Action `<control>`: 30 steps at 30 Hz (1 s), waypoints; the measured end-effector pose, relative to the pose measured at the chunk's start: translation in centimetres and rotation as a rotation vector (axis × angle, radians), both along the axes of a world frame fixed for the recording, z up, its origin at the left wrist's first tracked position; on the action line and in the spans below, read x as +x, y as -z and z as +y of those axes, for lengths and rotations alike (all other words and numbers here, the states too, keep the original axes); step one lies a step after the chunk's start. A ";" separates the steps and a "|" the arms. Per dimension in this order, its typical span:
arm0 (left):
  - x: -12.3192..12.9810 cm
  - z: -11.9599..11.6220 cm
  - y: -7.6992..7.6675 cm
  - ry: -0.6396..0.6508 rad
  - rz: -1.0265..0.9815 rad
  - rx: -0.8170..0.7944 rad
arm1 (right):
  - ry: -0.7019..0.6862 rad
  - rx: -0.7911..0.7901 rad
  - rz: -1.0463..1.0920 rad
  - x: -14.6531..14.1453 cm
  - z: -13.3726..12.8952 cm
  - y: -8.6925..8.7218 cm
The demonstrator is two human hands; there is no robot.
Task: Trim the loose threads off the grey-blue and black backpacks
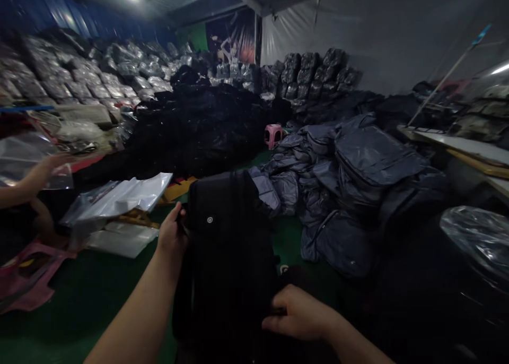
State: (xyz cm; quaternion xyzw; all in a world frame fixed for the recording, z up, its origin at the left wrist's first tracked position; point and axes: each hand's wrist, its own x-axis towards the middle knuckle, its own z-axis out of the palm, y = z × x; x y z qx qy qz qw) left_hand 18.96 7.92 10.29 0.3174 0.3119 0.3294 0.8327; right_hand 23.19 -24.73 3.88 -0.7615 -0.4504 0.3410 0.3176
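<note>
— Well, a black woven-fabric bag point(225, 247) is held upright before the body, with a small white-ringed round stud showing near its top. The left hand point(170, 232) is closed on its upper edge, the fingers hooked over the rim.

— And the right hand point(298, 313)?

— Half curled, low against the bag's side. Whether a firm grip is taken cannot be told; the dark cloth hides what the fingers meet.

— How do things stand around it?

— The held bag is not wrapped. Flat clear polythene sleeves point(119, 199) are laid on the green floor covering point(79, 311) to the left, and a crinkled clear plastic sheet point(24, 159) is held up by a co-worker's hand point(50, 165).

— Further out?

— Smooth slate-grey bags point(358, 194) are heaped loose on the right, and a small pink plastic stool point(273, 136) is set beyond them. Along the far left wall, rows of bundles sealed in glossy clear plastic point(67, 72) are stacked.
</note>
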 end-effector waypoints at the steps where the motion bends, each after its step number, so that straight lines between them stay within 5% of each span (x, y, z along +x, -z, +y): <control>1: 0.1 0.7 0.2 -0.018 0.018 0.007 | -0.012 0.040 0.063 -0.3 -0.2 0.0; 6: 1.0 2.9 2.0 -0.025 0.207 0.108 | 0.100 0.298 0.513 -0.9 -0.1 -2.3; 10: 2.0 2.4 4.8 0.065 0.428 0.261 | 0.134 0.379 0.649 -0.7 1.1 -3.7; 15: 1.5 -0.1 7.5 0.222 0.710 0.575 | 0.345 0.451 0.745 -0.1 1.9 -1.8; 21: -2.2 -4.9 8.7 0.641 0.816 0.931 | 0.503 0.563 0.843 1.2 2.7 -0.7; 30: -1.1 -6.1 11.0 0.724 0.888 1.019 | 0.580 0.641 0.993 2.8 2.5 -0.6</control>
